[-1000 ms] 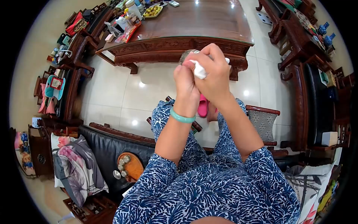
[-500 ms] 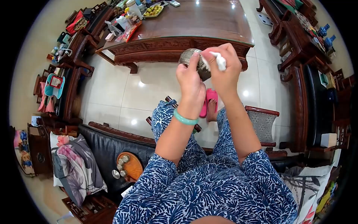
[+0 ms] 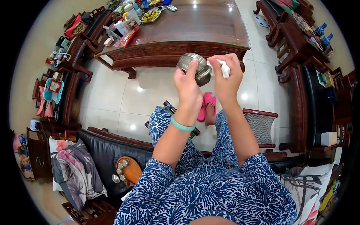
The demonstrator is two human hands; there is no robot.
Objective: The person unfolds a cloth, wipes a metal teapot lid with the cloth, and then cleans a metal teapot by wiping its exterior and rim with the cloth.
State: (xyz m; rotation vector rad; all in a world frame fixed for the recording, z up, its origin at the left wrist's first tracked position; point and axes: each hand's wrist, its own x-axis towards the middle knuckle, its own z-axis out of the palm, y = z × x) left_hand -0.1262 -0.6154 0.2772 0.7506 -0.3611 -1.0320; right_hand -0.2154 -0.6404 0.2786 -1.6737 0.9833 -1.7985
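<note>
A round silver-coloured metal pot (image 3: 186,60) is held up in front of me, tilted, above the floor. My left hand (image 3: 188,80) grips it from the near side, thumb lying on its ribbed wall; the other fingers are hidden behind it. A curved metal part (image 3: 204,70) shows on the pot's right side. My right hand (image 3: 229,77) is closed on a crumpled white tissue (image 3: 225,69) just right of the pot. One end of the tissue reaches the pot's edge; I cannot tell whether it touches.
Beyond my hands stands a carved wooden table (image 3: 195,26) bearing a fruit tray (image 3: 151,16), bottles and bags. At left on the black sofa (image 3: 99,146) lies a round wooden tray (image 3: 133,170) with small metal cups (image 3: 122,167). A woven stool (image 3: 259,127) stands right of my legs.
The pot has turned a little in my left hand, showing more of its right side. My right hand with the tissue has drawn slightly away from the pot. The whole view has shifted slightly.
</note>
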